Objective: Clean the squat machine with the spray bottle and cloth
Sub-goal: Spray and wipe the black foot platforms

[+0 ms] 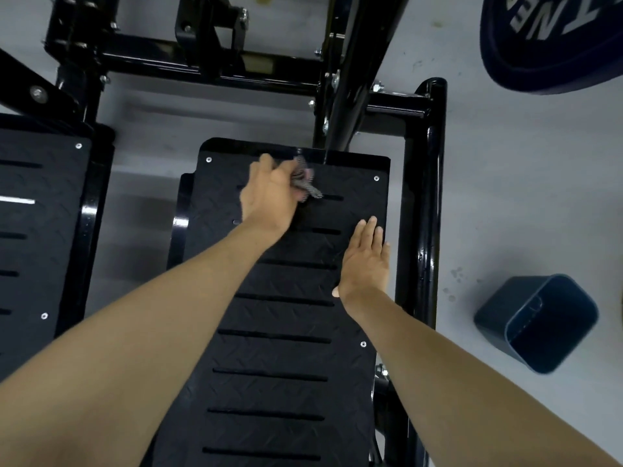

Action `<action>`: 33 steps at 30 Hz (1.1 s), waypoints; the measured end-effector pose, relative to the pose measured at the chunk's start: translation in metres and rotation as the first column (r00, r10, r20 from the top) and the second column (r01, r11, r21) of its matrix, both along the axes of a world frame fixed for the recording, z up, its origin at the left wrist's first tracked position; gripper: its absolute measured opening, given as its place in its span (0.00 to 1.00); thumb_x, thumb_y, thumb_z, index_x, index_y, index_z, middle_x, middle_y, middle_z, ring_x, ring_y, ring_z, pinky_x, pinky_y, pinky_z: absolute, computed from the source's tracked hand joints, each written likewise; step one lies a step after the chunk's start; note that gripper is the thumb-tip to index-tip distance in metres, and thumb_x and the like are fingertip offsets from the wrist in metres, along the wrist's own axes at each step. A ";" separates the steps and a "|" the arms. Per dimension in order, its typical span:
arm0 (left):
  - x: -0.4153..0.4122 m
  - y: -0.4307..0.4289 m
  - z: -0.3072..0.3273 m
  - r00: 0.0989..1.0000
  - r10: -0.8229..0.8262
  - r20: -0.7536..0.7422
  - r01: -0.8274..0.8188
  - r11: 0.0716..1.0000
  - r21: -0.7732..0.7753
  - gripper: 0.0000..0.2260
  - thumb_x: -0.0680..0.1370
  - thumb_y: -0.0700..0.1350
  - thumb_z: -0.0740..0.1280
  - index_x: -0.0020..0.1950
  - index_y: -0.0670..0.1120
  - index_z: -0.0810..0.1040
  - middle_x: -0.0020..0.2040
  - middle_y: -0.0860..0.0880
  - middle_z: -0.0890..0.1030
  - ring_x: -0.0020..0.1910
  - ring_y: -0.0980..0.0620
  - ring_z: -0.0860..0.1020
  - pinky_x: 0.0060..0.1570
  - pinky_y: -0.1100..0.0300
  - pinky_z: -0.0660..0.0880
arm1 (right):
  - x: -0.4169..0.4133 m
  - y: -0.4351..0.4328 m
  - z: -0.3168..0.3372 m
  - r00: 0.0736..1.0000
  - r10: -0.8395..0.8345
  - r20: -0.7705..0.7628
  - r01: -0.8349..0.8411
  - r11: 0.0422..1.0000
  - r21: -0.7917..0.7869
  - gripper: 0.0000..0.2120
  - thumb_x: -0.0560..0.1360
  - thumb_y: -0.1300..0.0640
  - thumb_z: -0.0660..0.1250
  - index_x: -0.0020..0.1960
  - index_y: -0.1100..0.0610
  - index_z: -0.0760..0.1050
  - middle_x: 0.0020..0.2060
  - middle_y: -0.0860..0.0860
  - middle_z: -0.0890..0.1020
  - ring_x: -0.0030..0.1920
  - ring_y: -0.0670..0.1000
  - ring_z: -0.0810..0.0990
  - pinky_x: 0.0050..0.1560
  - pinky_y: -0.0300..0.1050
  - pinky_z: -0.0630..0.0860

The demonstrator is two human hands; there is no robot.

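The squat machine's black slotted foot plate (pixel 290 325) fills the middle of the head view. My left hand (pixel 269 193) grips a bunched grey patterned cloth (pixel 305 178) against the plate's far end, and the cloth is blurred. My right hand (pixel 365 261) lies flat with straight fingers on the plate's right side, a little nearer to me. No spray bottle is in view.
A second foot plate (pixel 37 230) lies at the left. The black steel frame (pixel 421 197) runs along the right and across the back. A dark blue bin (pixel 539 325) sits on the grey floor at right, and a weight plate (pixel 553 45) is at top right.
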State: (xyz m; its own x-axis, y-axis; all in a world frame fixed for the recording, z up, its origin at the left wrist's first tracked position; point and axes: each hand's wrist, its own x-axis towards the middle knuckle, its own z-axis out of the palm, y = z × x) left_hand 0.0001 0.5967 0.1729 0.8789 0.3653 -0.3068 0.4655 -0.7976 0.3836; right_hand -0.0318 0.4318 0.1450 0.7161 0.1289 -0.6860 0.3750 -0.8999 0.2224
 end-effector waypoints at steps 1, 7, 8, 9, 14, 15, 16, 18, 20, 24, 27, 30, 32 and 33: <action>0.012 -0.013 0.000 0.997 -0.068 0.020 0.068 0.998 0.000 0.22 0.77 0.43 0.65 0.71 0.50 0.70 0.61 0.43 0.69 0.63 0.43 0.66 0.51 0.47 0.72 | 0.000 0.000 0.000 1.000 -0.005 -0.007 0.005 1.000 0.005 0.59 0.71 0.47 0.73 0.72 0.68 0.27 0.74 0.65 0.34 0.76 0.61 0.40 0.75 0.53 0.46; 0.086 -0.093 -0.008 0.888 -0.460 0.011 0.454 0.878 0.150 0.24 0.78 0.42 0.65 0.73 0.46 0.64 0.66 0.42 0.65 0.65 0.44 0.65 0.51 0.52 0.73 | 0.003 0.001 0.003 0.998 -0.052 -0.024 0.053 0.997 0.063 0.56 0.72 0.51 0.72 0.72 0.68 0.28 0.74 0.65 0.34 0.76 0.62 0.40 0.76 0.54 0.48; 0.093 -0.102 -0.012 0.864 -0.503 -0.015 0.497 0.848 0.185 0.22 0.78 0.42 0.65 0.72 0.46 0.65 0.66 0.43 0.65 0.65 0.44 0.65 0.51 0.52 0.73 | 0.003 0.001 0.003 0.998 -0.056 -0.031 0.059 0.995 0.082 0.56 0.72 0.52 0.72 0.72 0.68 0.28 0.74 0.65 0.34 0.76 0.62 0.40 0.76 0.53 0.48; 0.098 -0.107 -0.016 0.830 -0.555 -0.059 0.551 0.800 0.239 0.20 0.78 0.43 0.65 0.70 0.44 0.67 0.65 0.43 0.65 0.64 0.44 0.65 0.52 0.51 0.73 | 0.004 0.000 0.002 0.998 -0.057 -0.037 0.061 0.993 0.098 0.56 0.72 0.51 0.72 0.72 0.68 0.28 0.74 0.65 0.34 0.76 0.62 0.40 0.76 0.53 0.48; 0.101 -0.087 -0.030 0.599 -0.775 -0.200 0.762 0.476 0.438 0.21 0.80 0.40 0.60 0.72 0.40 0.63 0.67 0.42 0.65 0.66 0.41 0.64 0.56 0.47 0.70 | 0.005 -0.002 0.000 0.999 -0.036 -0.033 0.039 0.996 0.075 0.53 0.74 0.52 0.69 0.72 0.69 0.28 0.73 0.66 0.34 0.76 0.63 0.40 0.75 0.53 0.49; 0.098 -0.076 -0.029 0.594 -0.777 -0.210 0.763 0.462 0.451 0.23 0.79 0.39 0.60 0.73 0.41 0.61 0.69 0.42 0.63 0.67 0.41 0.63 0.57 0.48 0.70 | 0.005 0.000 0.002 0.999 -0.032 -0.032 0.034 0.997 0.069 0.51 0.75 0.54 0.68 0.72 0.70 0.29 0.73 0.67 0.34 0.76 0.64 0.40 0.76 0.54 0.50; 0.093 -0.064 -0.028 0.617 -0.758 -0.211 0.749 0.482 0.455 0.24 0.79 0.39 0.60 0.74 0.41 0.59 0.70 0.42 0.62 0.67 0.40 0.62 0.57 0.48 0.70 | 0.005 0.004 0.003 0.999 -0.035 -0.033 0.037 0.997 0.065 0.49 0.75 0.56 0.67 0.72 0.70 0.30 0.73 0.68 0.35 0.76 0.65 0.41 0.76 0.54 0.51; 0.083 -0.037 -0.028 0.698 -0.679 -0.228 0.692 0.557 0.458 0.26 0.78 0.38 0.60 0.76 0.41 0.57 0.72 0.43 0.60 0.67 0.40 0.62 0.57 0.48 0.70 | 0.006 0.006 0.005 0.999 -0.039 -0.022 0.040 0.998 0.055 0.48 0.75 0.58 0.67 0.73 0.71 0.31 0.73 0.69 0.36 0.76 0.65 0.42 0.76 0.54 0.52; 0.071 -0.005 -0.027 0.757 -0.597 -0.265 0.643 0.612 0.460 0.29 0.77 0.37 0.61 0.77 0.42 0.54 0.73 0.44 0.59 0.66 0.40 0.62 0.56 0.48 0.70 | 0.006 0.006 0.004 0.999 -0.031 -0.028 0.032 0.999 0.025 0.52 0.73 0.56 0.70 0.73 0.71 0.31 0.73 0.69 0.36 0.76 0.65 0.43 0.75 0.54 0.53; 0.039 0.057 -0.026 0.812 -0.475 -0.339 0.583 0.650 0.487 0.36 0.74 0.37 0.66 0.78 0.42 0.50 0.72 0.43 0.58 0.65 0.40 0.63 0.57 0.49 0.71 | 0.006 0.004 0.004 0.999 -0.013 -0.037 0.012 1.000 -0.029 0.57 0.72 0.51 0.73 0.72 0.70 0.29 0.73 0.68 0.35 0.76 0.64 0.42 0.75 0.54 0.52; 0.016 0.087 -0.027 0.869 -0.348 -0.350 0.487 0.726 0.486 0.40 0.73 0.36 0.68 0.78 0.43 0.48 0.69 0.44 0.60 0.63 0.40 0.64 0.50 0.52 0.72 | 0.005 0.007 0.003 0.999 0.015 -0.032 -0.016 0.998 -0.058 0.58 0.72 0.48 0.73 0.71 0.70 0.28 0.73 0.68 0.35 0.76 0.63 0.42 0.76 0.53 0.52; 0.003 0.103 -0.031 0.947 -0.170 -0.272 0.285 0.835 0.470 0.35 0.73 0.34 0.66 0.77 0.44 0.54 0.66 0.42 0.64 0.61 0.39 0.65 0.46 0.52 0.71 | 0.005 0.007 0.005 0.999 -0.002 -0.033 0.000 0.997 -0.077 0.60 0.69 0.47 0.74 0.72 0.69 0.28 0.74 0.66 0.35 0.76 0.62 0.42 0.75 0.54 0.51; 0.001 0.105 -0.034 0.975 -0.062 -0.212 0.152 0.886 0.438 0.31 0.74 0.34 0.65 0.75 0.43 0.58 0.65 0.42 0.65 0.60 0.38 0.66 0.46 0.51 0.71 | 0.006 0.007 0.005 0.998 -0.016 -0.055 0.011 0.996 -0.087 0.62 0.68 0.46 0.75 0.72 0.68 0.27 0.74 0.65 0.34 0.76 0.61 0.41 0.76 0.54 0.51; 0.001 0.105 -0.035 0.982 -0.023 -0.187 0.101 0.903 0.418 0.30 0.74 0.33 0.64 0.74 0.43 0.60 0.65 0.41 0.65 0.61 0.38 0.66 0.45 0.51 0.71 | 0.007 0.008 0.006 0.998 -0.020 -0.062 0.014 0.996 -0.092 0.63 0.68 0.46 0.75 0.72 0.68 0.27 0.73 0.65 0.33 0.76 0.61 0.40 0.76 0.54 0.51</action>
